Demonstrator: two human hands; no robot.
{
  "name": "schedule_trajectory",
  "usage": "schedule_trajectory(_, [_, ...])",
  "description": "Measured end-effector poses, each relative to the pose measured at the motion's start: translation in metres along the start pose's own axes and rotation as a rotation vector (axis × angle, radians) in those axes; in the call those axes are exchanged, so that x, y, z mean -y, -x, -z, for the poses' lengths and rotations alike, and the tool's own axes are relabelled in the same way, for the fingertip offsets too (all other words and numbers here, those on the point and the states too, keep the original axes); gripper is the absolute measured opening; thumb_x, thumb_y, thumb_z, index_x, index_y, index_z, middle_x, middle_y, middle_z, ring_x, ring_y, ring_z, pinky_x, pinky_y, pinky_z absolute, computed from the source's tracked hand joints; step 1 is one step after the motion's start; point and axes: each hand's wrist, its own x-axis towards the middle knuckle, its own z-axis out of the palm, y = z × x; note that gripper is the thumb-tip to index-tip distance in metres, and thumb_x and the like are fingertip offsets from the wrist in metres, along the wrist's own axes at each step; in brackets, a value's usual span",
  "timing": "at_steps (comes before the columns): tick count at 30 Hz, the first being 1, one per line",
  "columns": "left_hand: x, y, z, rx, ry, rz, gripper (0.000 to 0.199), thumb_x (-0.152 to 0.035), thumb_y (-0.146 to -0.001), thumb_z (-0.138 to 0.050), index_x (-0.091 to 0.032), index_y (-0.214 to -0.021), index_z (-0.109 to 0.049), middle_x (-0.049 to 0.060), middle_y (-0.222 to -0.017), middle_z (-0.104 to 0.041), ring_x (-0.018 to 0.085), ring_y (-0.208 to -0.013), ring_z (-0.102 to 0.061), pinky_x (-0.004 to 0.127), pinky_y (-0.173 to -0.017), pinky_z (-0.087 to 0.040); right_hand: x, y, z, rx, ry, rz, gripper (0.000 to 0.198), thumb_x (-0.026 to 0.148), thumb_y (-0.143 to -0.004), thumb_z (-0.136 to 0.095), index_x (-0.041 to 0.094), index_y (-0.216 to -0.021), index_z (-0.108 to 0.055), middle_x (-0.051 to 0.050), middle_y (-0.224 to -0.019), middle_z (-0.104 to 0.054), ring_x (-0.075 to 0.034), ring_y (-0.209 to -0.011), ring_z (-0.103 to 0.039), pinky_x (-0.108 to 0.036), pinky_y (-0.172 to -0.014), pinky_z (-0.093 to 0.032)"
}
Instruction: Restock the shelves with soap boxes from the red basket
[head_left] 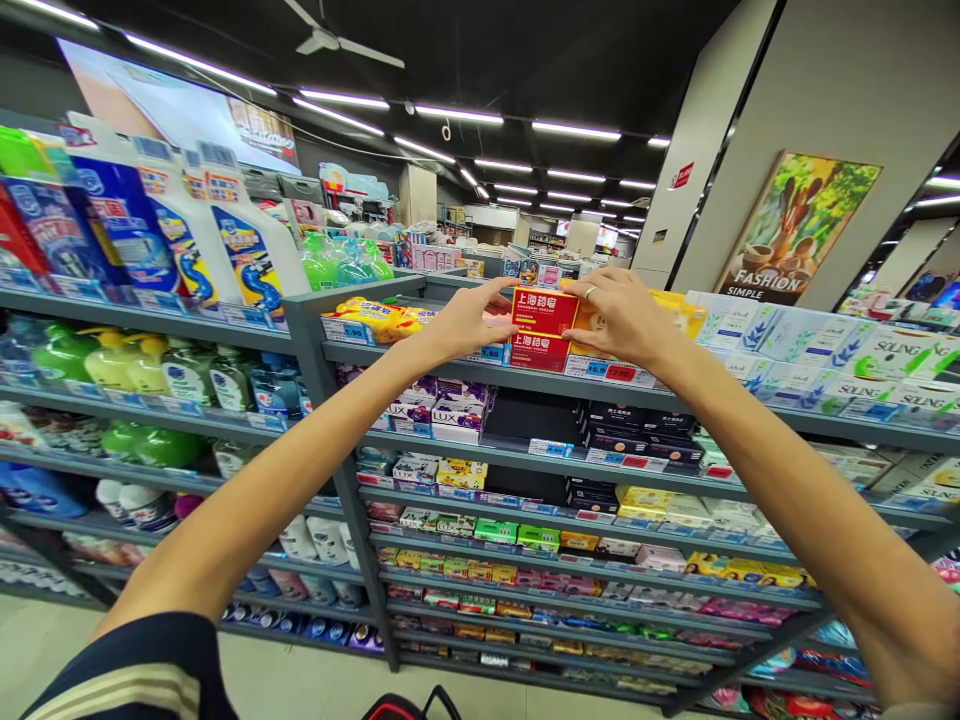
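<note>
Two red soap boxes with white lettering stand one on the other at the front edge of the top shelf. My left hand (474, 322) has its fingers on the left end of the upper soap box (545, 312). At the right end, my right hand (616, 315), with a ring on one finger, grips the same box, its thumb low near the lower soap box (538, 353). Both arms are stretched forward. Yellow soap packs (381, 318) lie left of the boxes, and price labels (611, 371) run along the shelf edge beneath my right hand.
White soap cartons (795, 335) fill the top shelf on the right. Blue-and-white cleaner bottles (259, 250) stand at upper left. A grey upright (330, 440) divides the shelving. A red and black basket (397, 708) shows at the bottom edge.
</note>
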Motion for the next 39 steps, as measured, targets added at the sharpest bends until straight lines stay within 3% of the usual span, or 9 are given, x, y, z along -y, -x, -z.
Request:
schedule_trajectory(9, [0.0, 0.002, -0.002, -0.008, -0.062, -0.032, 0.077, -0.021, -0.085, -0.075, -0.006, -0.155, -0.048, 0.021, -0.127, -0.076, 0.028, -0.113, -0.073, 0.044, -0.104, -0.056, -0.003, 0.003, -0.001, -0.017, 0.099, 0.084, 0.067, 0.048, -0.092, -0.07, 0.016, -0.15, -0.056, -0.016, -0.143, -0.065, -0.038, -0.136, -0.05, -0.06, -0.117, -0.037])
schedule_trajectory(19, [0.006, -0.001, -0.004, 0.023, -0.122, -0.046, 0.075, -0.027, -0.089, -0.073, -0.012, -0.157, -0.045, 0.017, -0.127, -0.075, 0.026, -0.114, -0.072, 0.042, -0.102, -0.056, -0.005, 0.002, -0.004, -0.06, 0.221, 0.149, 0.064, 0.046, -0.095, -0.066, 0.008, -0.145, -0.058, -0.018, -0.136, -0.068, -0.035, -0.132, -0.053, -0.055, -0.114, -0.042])
schedule_trajectory(22, [0.005, 0.005, 0.007, -0.023, -0.203, -0.095, 0.081, -0.031, -0.089, -0.075, -0.013, -0.16, -0.039, 0.019, -0.136, -0.07, 0.029, -0.122, -0.067, 0.043, -0.105, -0.053, 0.003, 0.009, 0.001, -0.149, 0.194, 0.134, 0.066, 0.045, -0.095, -0.067, 0.011, -0.15, -0.053, -0.018, -0.143, -0.064, -0.035, -0.135, -0.052, -0.055, -0.112, -0.043])
schedule_trajectory(24, [0.008, 0.016, 0.023, -0.133, -0.276, -0.156, 0.07, -0.031, -0.09, -0.074, -0.013, -0.153, -0.048, 0.018, -0.136, -0.068, 0.028, -0.12, -0.066, 0.043, -0.104, -0.052, 0.017, 0.017, 0.0, -0.281, 0.143, 0.077, 0.054, 0.04, -0.099, -0.061, 0.013, -0.145, -0.057, -0.017, -0.14, -0.067, -0.032, -0.131, -0.057, -0.05, -0.107, -0.046])
schedule_trajectory(26, [0.014, 0.031, 0.04, -0.238, -0.335, -0.196, 0.042, -0.031, -0.093, -0.07, -0.013, -0.131, -0.066, 0.013, -0.117, -0.073, 0.023, -0.103, -0.067, 0.039, -0.094, -0.054, 0.036, 0.022, -0.008, -0.36, 0.066, 0.003, 0.038, 0.034, -0.103, -0.054, 0.014, -0.132, -0.067, -0.015, -0.121, -0.076, -0.027, -0.111, -0.069, -0.042, -0.094, -0.052])
schedule_trajectory(29, [0.028, 0.055, 0.056, -0.243, -0.355, -0.202, 0.018, -0.031, -0.095, -0.067, -0.017, -0.102, -0.076, 0.003, -0.079, -0.069, 0.016, -0.071, -0.06, 0.031, -0.071, -0.05, 0.067, 0.018, -0.031, -0.229, 0.016, -0.08, 0.033, 0.036, -0.105, -0.05, 0.017, -0.115, -0.075, -0.007, -0.086, -0.08, -0.02, -0.076, -0.072, -0.031, -0.067, -0.047])
schedule_trajectory(31, [0.036, 0.066, 0.055, -0.185, -0.355, -0.189, 0.016, -0.029, -0.094, -0.067, -0.018, -0.101, -0.077, 0.0, -0.069, -0.066, 0.014, -0.062, -0.056, 0.028, -0.064, -0.045, 0.083, 0.007, -0.047, -0.089, 0.061, -0.124, 0.034, 0.038, -0.105, -0.051, 0.017, -0.115, -0.075, -0.007, -0.082, -0.08, -0.021, -0.073, -0.073, -0.03, -0.061, -0.04])
schedule_trajectory(34, [0.041, 0.072, 0.044, -0.125, -0.403, -0.149, 0.018, -0.027, -0.094, -0.067, -0.017, -0.106, -0.077, 0.0, -0.069, -0.069, 0.014, -0.062, -0.058, 0.028, -0.063, -0.043, 0.098, -0.012, -0.063, 0.019, 0.116, -0.177, 0.034, 0.036, -0.105, -0.051, 0.016, -0.122, -0.073, -0.01, -0.092, -0.083, -0.025, -0.084, -0.076, -0.03, -0.063, -0.039])
schedule_trajectory(39, [0.037, 0.067, 0.03, -0.043, -0.472, -0.094, 0.021, -0.027, -0.097, -0.065, -0.017, -0.111, -0.076, 0.003, -0.078, -0.076, 0.017, -0.07, -0.065, 0.029, -0.071, -0.046, 0.103, -0.023, -0.066, 0.064, 0.143, -0.239, 0.035, 0.037, -0.107, -0.049, 0.017, -0.123, -0.072, -0.011, -0.094, -0.083, -0.027, -0.089, -0.077, -0.031, -0.066, -0.04])
